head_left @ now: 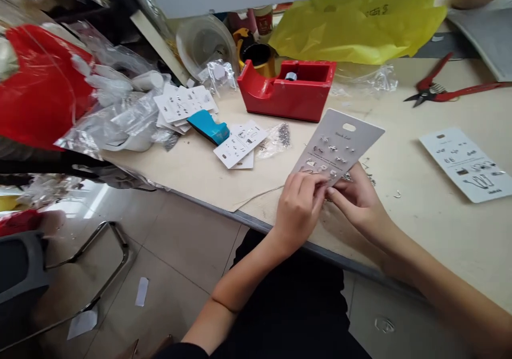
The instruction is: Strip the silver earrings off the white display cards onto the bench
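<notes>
A person at the counter (pixel 460 241) has a grey display card (pixel 352 135) in both hands, tilted, its slotted end pointing up and away and its lower end near the counter's front edge. The left grip (pixel 298 204) is clamped on the card's lower end, fingers curled over it; the right grip (pixel 366 204) is clamped on the lower right corner, thumb in front. Rows of small jewellery pieces sit on the card beneath printed lettering. Loose metal bits (pixel 370 177) lie on the counter just beside the right grip.

To the right lies a second card (pixel 466 164), also bearing jewellery, with red-handled cutters (pixel 434 89) beyond it. A red tape dispenser (pixel 288 95) stands behind the held card, near a yellow bag (pixel 356 23). To the left are a clear bag of small pieces (pixel 280 135), white cards (pixel 240 143) and a blue tool (pixel 210 127) touching them
</notes>
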Motion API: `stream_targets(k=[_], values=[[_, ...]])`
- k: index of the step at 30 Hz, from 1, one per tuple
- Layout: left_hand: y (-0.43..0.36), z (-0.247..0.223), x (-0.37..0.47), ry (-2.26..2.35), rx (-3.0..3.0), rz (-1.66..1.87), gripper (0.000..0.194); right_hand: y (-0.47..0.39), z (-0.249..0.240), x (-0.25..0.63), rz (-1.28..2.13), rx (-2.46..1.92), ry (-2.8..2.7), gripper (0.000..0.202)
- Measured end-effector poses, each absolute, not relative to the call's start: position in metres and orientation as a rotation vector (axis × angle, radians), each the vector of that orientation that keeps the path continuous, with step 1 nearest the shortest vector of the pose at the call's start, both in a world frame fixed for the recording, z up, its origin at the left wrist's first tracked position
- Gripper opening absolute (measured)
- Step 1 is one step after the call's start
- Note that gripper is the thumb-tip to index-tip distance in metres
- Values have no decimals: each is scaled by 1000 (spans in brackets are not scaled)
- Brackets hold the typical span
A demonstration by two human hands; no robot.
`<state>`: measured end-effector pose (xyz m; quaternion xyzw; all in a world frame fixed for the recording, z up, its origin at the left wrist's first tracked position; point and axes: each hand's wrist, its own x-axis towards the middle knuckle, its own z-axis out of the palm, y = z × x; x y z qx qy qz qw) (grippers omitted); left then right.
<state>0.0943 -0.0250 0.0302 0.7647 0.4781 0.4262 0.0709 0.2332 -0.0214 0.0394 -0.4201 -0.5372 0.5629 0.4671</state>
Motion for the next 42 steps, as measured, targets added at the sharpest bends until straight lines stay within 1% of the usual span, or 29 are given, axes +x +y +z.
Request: stream_targets(k=[3,6,12,18,24,36,42], values=[[-26,31,93,1445,2283,1262,12,-21,41,232,1438,-1014,-1276,40],[-27,33,93,1460,2285,1240,13,-22,41,232,1469,-1014,-1263,41],[-29,35,93,1479,2302,1202,9,-22,42,232,1474,-1020,-1264,34],[-29,37,95,1475,2306,1165,12,-21,40,233,1462,-1047,-1216,27],[-27,38,97,1448,2336,1176,1,-19,42,233,1475,-1071,-1151,28],[-24,40,100,1492,2341,1140,8,-17,40,233,1459,-1041,-1097,32],[-28,37,98,1483,2379,1117,2,-17,36,235,1441,-1090,-1055,34]])
